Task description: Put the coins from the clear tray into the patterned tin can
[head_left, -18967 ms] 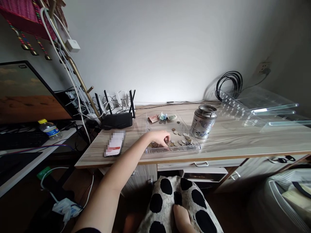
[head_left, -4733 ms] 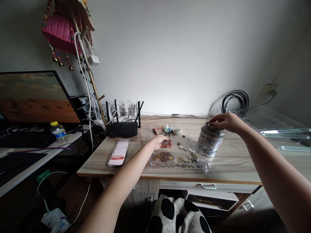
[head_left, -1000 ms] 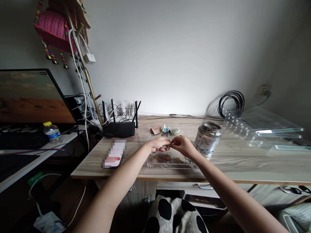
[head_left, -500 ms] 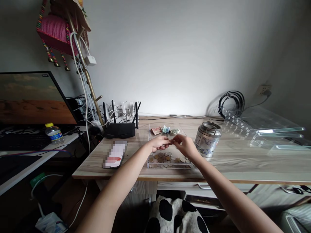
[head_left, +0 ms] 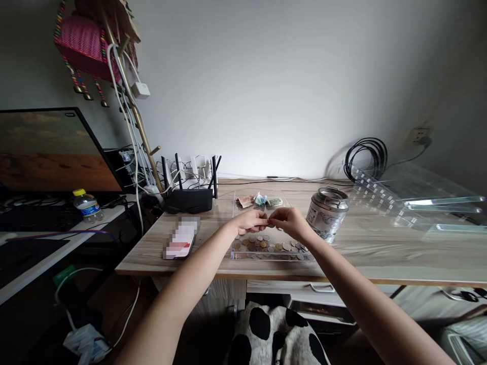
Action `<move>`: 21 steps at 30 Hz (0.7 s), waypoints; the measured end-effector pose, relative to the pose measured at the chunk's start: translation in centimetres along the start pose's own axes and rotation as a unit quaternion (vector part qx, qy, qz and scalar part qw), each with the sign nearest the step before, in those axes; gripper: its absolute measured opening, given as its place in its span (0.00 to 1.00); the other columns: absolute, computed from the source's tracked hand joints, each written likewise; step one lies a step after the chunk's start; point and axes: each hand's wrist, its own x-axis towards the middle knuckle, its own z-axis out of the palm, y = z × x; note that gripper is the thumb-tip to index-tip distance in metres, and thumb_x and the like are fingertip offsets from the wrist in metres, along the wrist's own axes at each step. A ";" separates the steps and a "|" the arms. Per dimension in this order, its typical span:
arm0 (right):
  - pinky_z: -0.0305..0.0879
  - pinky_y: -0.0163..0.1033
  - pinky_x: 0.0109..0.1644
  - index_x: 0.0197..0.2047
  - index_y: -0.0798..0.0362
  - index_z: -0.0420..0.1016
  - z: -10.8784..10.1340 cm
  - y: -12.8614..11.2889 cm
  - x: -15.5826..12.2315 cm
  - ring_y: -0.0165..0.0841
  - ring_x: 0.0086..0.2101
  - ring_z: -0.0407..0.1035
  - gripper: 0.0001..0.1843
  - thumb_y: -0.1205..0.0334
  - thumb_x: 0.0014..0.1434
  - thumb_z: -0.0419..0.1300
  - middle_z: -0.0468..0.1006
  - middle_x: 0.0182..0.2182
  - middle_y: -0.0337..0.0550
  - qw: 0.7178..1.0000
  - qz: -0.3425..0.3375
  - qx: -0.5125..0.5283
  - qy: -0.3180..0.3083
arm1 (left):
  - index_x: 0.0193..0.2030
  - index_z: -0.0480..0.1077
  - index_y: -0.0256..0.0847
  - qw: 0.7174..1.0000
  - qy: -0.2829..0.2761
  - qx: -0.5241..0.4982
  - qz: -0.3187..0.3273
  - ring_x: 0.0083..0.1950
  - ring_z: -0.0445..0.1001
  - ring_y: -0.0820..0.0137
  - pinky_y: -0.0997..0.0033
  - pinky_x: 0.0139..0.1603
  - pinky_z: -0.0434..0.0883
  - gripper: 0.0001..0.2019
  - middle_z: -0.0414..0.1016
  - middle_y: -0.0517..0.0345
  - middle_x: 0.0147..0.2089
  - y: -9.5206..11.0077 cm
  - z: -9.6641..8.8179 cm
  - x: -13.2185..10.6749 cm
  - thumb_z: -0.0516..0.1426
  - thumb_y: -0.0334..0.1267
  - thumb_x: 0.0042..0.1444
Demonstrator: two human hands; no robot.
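My left hand and my right hand meet fingertip to fingertip above a clear acrylic tray. Both are closed in a pinch on what looks like a coin, mostly covered by the fingers. Below them, many loose coins in silver and brass tones lie spread along the tray's near part. Crumpled banknotes sit at its far side: a reddish note, a bluish-green note and a pale green note. A silver patterned tin can stands just right of the tray.
A phone lies left of the tray, with a black router behind it. Clear acrylic shelves and a coiled black cable occupy the right side. A bottle and a monitor are on the left desk.
The camera view has shifted slightly. My hands stay together over the tray, with the fingertips a little changed in position; more coins show at the tray's right.
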 end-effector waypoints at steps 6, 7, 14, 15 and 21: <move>0.64 0.34 0.33 0.39 0.53 0.73 -9.0 -0.9 -1.1 0.30 0.29 0.69 0.16 0.58 0.45 0.57 0.76 0.29 0.42 0.971 0.005 -0.091 0.223 | 0.28 0.60 0.35 0.999 0.029 -0.040 -0.022 0.13 0.49 0.88 0.83 0.13 0.41 0.17 0.60 0.66 0.20 0.2 0.0 0.1 0.59 0.47 0.41; 0.63 0.34 0.35 0.37 0.53 0.74 -11.1 -0.5 -1.0 0.31 0.30 0.69 0.16 0.58 0.44 0.58 0.76 0.29 0.42 0.960 0.017 -0.133 0.244 | 0.28 0.60 0.35 0.998 0.045 -0.044 -0.029 0.14 0.49 0.88 0.83 0.13 0.41 0.17 0.60 0.66 0.20 0.1 0.0 0.2 0.59 0.47 0.41; 0.60 0.33 0.33 0.28 0.54 0.77 -17.5 3.1 1.2 0.31 0.27 0.68 0.11 0.67 0.40 0.56 0.76 0.24 0.40 0.958 0.094 -0.265 0.052 | 0.27 0.59 0.37 0.993 0.097 -0.054 -0.041 0.14 0.50 0.86 0.82 0.13 0.42 0.13 0.61 0.66 0.19 -0.2 -0.2 0.5 0.58 0.42 0.45; 0.60 0.33 0.32 0.28 0.54 0.77 -17.4 3.2 1.4 0.31 0.27 0.68 0.11 0.68 0.39 0.55 0.76 0.24 0.40 0.959 0.089 -0.266 0.042 | 0.27 0.59 0.37 0.993 0.099 -0.050 -0.043 0.14 0.50 0.86 0.82 0.13 0.42 0.12 0.61 0.66 0.19 -0.2 -0.2 0.5 0.57 0.42 0.45; 0.60 0.32 0.33 0.27 0.56 0.77 -17.1 2.6 2.4 0.30 0.28 0.68 0.12 0.71 0.38 0.56 0.76 0.24 0.42 0.966 0.096 -0.241 -0.009 | 0.28 0.60 0.36 0.989 0.130 -0.024 -0.071 0.14 0.52 0.86 0.83 0.13 0.43 0.12 0.61 0.66 0.20 0.2 -0.1 0.2 0.57 0.41 0.46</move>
